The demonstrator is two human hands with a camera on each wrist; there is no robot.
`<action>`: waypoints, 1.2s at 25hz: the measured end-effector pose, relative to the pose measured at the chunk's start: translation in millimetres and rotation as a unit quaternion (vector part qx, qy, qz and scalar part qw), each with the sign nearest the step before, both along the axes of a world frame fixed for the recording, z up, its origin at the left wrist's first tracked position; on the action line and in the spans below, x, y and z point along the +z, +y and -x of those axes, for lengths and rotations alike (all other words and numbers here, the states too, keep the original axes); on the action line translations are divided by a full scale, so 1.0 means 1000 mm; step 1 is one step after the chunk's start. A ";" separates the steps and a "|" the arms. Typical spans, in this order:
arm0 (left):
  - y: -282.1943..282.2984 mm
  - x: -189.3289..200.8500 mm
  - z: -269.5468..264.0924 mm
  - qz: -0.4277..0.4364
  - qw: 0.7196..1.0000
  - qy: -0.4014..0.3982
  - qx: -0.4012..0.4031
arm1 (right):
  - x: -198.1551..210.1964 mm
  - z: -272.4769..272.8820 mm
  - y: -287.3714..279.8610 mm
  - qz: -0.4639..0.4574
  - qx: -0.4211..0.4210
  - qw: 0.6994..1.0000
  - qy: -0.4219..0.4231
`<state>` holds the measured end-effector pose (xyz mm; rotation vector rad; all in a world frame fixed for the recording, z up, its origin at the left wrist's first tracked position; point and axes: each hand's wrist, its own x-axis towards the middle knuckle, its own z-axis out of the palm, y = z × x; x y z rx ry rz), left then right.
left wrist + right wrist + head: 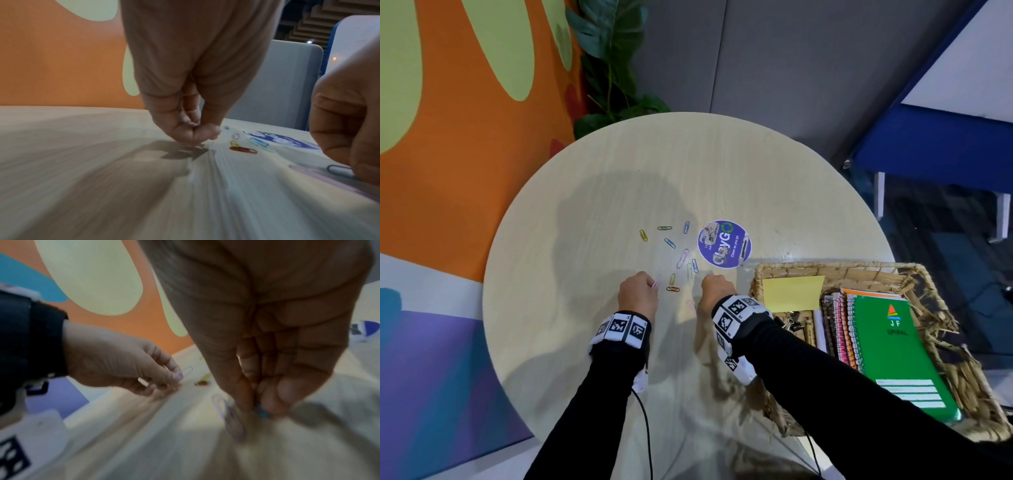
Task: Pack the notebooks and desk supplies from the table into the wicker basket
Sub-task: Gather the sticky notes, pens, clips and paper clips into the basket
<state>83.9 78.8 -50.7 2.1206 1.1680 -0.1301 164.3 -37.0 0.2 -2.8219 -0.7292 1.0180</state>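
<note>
Pinching clips off table [592, 192] | left hand [637, 291] holds pink clip [656, 281]; right hand [714, 289] nips blue clip [260, 411] | loose clips [681, 255] beside basket [859, 269] | risk: thin wire slips, drops short of basket

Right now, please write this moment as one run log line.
phase: gathering paper clips | left hand: pinches pink clip | right hand: pinches blue clip | notebooks: in wicker basket

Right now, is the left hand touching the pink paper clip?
Touching. In the right wrist view, the left hand pinches the pink paper clip between its fingertips; the head view agrees.
</note>
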 end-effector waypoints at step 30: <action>-0.238 0.099 -0.052 -0.126 0.860 0.211 -0.447 | 0.068 -0.076 -0.237 -0.133 0.049 0.987 -0.081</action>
